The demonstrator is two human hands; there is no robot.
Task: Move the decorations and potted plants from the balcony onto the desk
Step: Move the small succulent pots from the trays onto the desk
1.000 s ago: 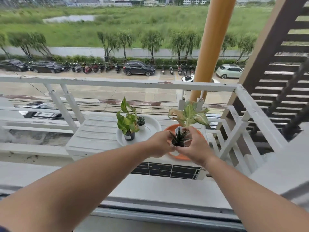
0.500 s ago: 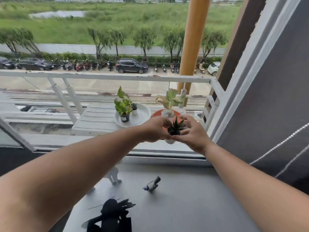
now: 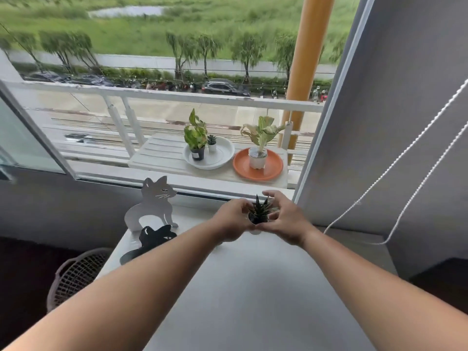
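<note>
A small dark spiky succulent in a white pot (image 3: 258, 214) is cupped between my left hand (image 3: 231, 219) and my right hand (image 3: 286, 219), just above the far end of the grey desk (image 3: 253, 287). Out on the balcony a white tray (image 3: 222, 153) holds a leafy green plant in a black pot (image 3: 195, 138) and a tiny succulent in a white pot (image 3: 212, 143). Beside it an orange tray (image 3: 274, 168) carries a pale variegated plant in a white pot (image 3: 259, 145). A white cat figure (image 3: 152, 201) and a black cat figure (image 3: 149, 240) stand on the desk's left side.
The white slatted balcony table (image 3: 157, 155) sits behind the window sill, with the white railing (image 3: 162, 93) beyond. A woven basket (image 3: 76, 274) stands on the floor left of the desk. Blind cords (image 3: 405, 173) hang at the right by the grey wall.
Both hands have carried the small succulent back from over the balcony trays, across the sill, to above the desk. My view has pulled back into the room.
</note>
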